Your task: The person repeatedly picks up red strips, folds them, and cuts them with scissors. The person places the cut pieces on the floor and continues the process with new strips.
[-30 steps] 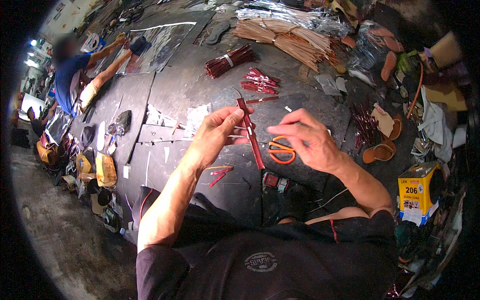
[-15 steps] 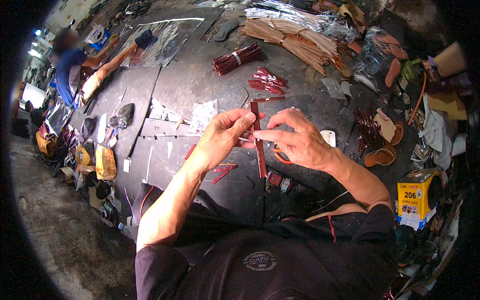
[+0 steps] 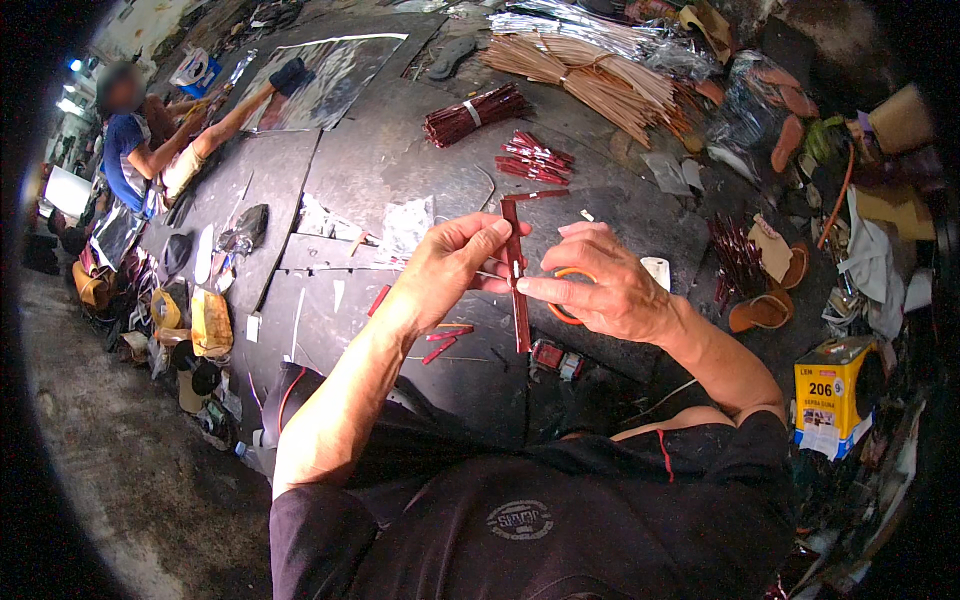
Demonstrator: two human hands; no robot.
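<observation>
The left hand (image 3: pixel 450 262) is clamped on the dark red strip (image 3: pixel 521 322), above the dark surface (image 3: pixel 375 170); a firm pinch should keep it straight while the right hand (image 3: pixel 605 287), fingers parted, seems to touch its edge (light, even pressure should suit something so thin). A banded red bundle (image 3: pixel 492 108) lies beyond; a co-worker (image 3: pixel 122 165) sits off left.

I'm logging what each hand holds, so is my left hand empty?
No, your left hand pinches a dark red strip between thumb and fingers.
</observation>
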